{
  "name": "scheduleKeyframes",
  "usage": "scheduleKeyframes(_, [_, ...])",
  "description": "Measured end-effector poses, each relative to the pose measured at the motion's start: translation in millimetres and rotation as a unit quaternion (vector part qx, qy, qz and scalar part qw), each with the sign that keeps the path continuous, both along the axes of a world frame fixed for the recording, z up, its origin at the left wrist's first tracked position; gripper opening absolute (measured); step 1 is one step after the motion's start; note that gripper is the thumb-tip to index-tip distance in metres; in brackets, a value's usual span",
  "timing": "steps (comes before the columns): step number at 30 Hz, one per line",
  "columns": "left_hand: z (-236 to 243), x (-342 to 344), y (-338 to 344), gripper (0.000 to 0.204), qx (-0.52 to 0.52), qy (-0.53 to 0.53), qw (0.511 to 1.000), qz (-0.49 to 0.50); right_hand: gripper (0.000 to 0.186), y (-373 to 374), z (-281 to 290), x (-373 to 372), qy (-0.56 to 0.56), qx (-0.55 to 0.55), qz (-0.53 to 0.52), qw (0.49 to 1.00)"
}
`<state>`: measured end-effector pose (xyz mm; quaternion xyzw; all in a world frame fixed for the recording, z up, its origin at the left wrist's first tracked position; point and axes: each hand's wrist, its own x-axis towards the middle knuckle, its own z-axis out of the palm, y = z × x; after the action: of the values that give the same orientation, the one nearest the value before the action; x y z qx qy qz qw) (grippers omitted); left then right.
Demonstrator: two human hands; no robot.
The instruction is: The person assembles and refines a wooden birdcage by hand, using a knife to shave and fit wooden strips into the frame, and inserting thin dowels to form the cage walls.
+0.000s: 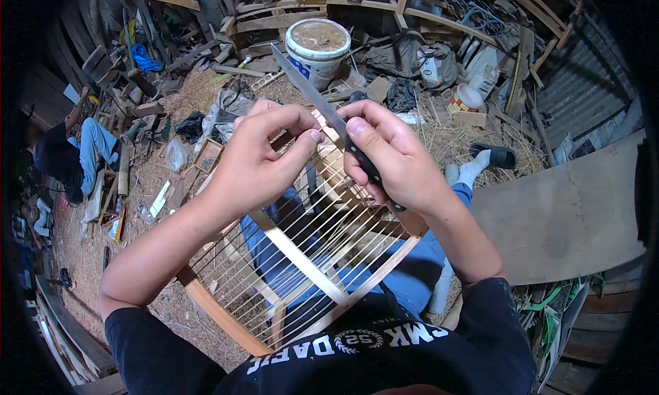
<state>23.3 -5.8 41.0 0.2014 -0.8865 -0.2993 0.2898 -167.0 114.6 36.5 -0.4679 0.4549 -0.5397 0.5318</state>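
Wooden bars (237, 278) already line much of the cage (295, 252), what remains unclear; my left grip (312, 135) pinches a stick (323, 128), my right grip (355, 137) clasps a knife (312, 94).

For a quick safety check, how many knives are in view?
1: the black-handled knife in the person's right hand, its blade pointing up and to the left of the picture. Others could be hidden from view.

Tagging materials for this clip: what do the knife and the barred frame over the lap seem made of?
Knife blade: metal, probably steel, from its smooth grey sheen. Knife handle: likely plastic, from its even black surface. Barred frame: apparently wood, seemingly unvarnished, given its pale tan, matte, square-cut pieces.
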Motion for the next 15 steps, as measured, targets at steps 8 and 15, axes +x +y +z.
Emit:
scheduleKeyframes(8, [3.4, -2.9, 3.4, 0.012, 0.000, -0.009, 1.000, -0.010, 0.030, 4.1, -1.2, 1.9, 0.033, -0.020, -0.020, 0.999])
scheduleKeyframes(15, [-3.7, -5.1, 3.7, 0.018, -0.052, 0.018, 0.998, -0.012, 0.026, 9.9, -6.6, 8.2, 0.071, -0.073, -0.041, 0.994])
